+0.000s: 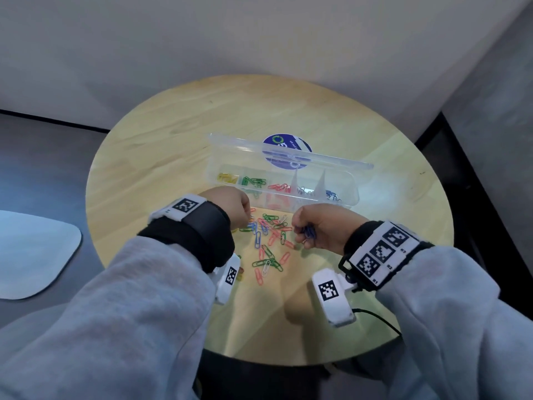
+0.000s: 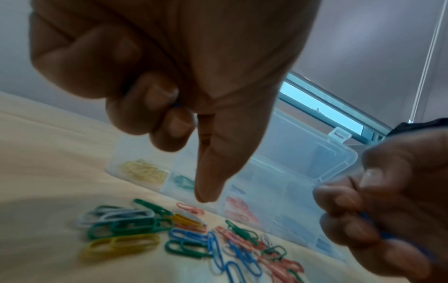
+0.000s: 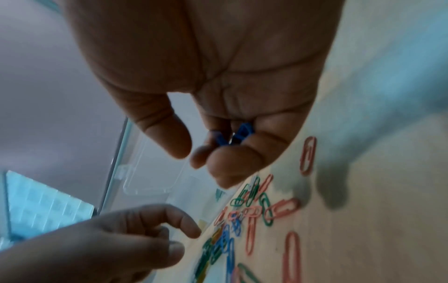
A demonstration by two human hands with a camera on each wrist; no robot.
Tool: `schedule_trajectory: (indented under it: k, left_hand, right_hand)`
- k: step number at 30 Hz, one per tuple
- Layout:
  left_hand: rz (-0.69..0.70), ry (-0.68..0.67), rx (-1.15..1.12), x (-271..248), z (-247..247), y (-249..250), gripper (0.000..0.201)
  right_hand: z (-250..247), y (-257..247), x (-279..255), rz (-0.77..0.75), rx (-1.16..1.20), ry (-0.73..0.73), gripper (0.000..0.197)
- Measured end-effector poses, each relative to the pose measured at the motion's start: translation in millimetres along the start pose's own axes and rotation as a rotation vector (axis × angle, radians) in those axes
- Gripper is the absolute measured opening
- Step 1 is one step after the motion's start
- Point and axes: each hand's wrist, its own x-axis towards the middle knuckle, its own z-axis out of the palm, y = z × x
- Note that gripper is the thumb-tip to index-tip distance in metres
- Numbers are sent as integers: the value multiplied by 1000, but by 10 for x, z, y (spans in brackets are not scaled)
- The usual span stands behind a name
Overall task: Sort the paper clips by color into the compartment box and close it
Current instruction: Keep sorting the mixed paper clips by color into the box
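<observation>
Right hand (image 1: 323, 226), centre-right of the head view, grips blue clips (image 3: 238, 137) in curled fingers. Left hand (image 1: 227, 206), fingers curled, hovers over the loose clip pile (image 1: 268, 241); a speck of blue shows at its fingertips. Compartment box (image 1: 350, 194) sits open just above, mid-worktop (image 1: 161, 157).

Left hand (image 2: 169, 76) hovers above mixed paper clips (image 2: 194, 237) — thumb pointing down, fingers curled — beside the open compartment box (image 2: 303, 172).
</observation>
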Motion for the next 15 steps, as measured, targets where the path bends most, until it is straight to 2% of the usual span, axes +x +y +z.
schedule_trajectory:
  k: [4, 6, 12, 15]
  left_hand:
    - [11, -34, 49, 87, 68, 57, 26]
    - [14, -39, 72, 122, 107, 68, 22]
    - [11, -46, 84, 194, 186, 32, 13]
    - [-14, -66, 76, 215, 209, 13, 10]
  right_hand:
    - [83, -82, 58, -122, -623, 28, 14]
    - [151, -118, 78, -188, -811, 54, 12]
    - [304, -109, 131, -175, -995, 53, 28]
    - [314, -75, 131, -183, -1059, 61, 26]
